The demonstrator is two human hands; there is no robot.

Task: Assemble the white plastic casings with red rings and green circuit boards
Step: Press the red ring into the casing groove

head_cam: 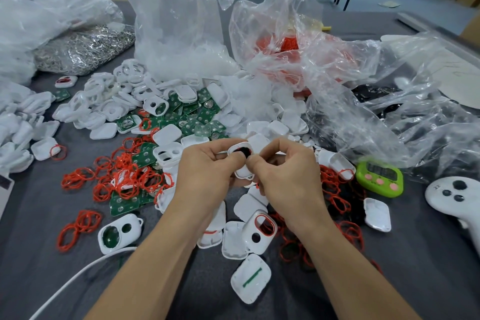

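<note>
- The white casing (240,154) is held up over the middle of the table, between both hands, its oval opening facing the camera with a red rim and a dark inside
- The left hand (205,167) grips it from the left, fingers curled behind it and the thumb lying on its front
- The right hand (288,173) pinches its right edge, thumb tip touching the left thumb, forefinger bent over the top
- Below the hands is a grey cloth (39,218) strewn with loose red rings (124,177), green circuit boards (197,115) and a heap of white shells (117,101)
- Crumpled clear bags (179,21) stand behind the heaps; one at the far left holds metal rings (85,51)
- A green timer (379,177) and a white controller (452,195) lie to the right, and a white cable (78,275) crosses the near left
- Cardboard boxes and black table legs show in the background
- Bare cloth shows at the near left and near right corners, beside the forearms
</note>
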